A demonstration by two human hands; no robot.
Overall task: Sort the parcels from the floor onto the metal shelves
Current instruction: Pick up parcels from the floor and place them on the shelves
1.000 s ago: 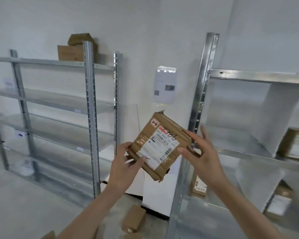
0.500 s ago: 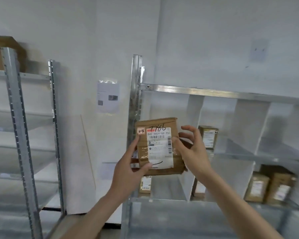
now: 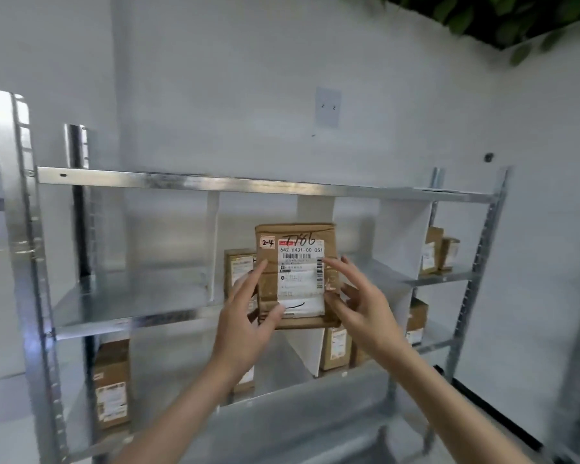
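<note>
A brown cardboard parcel [image 3: 295,272] with a white shipping label, a small "2-4" sticker and handwritten marks is held upright in front of the metal shelf unit [image 3: 195,183]. My left hand [image 3: 248,316] holds its lower left edge, thumb on the front and fingers behind. Against the parcel's right edge, my right hand [image 3: 355,303] grips with curled fingers and one finger stretched across the label. The parcel hangs in front of the middle shelf [image 3: 131,313], level with its second compartment.
White dividers [image 3: 211,249] split the shelves into compartments. Another parcel [image 3: 238,272] stands behind the held one. More parcels sit at the upper right [image 3: 437,252], lower middle [image 3: 339,346] and lower left [image 3: 111,390]. A paper sheet [image 3: 328,107] is on the wall.
My view has swung right from the left shelf unit to face this one. The parcel has turned upright and come closer to the middle shelf, with both hands still on it.
</note>
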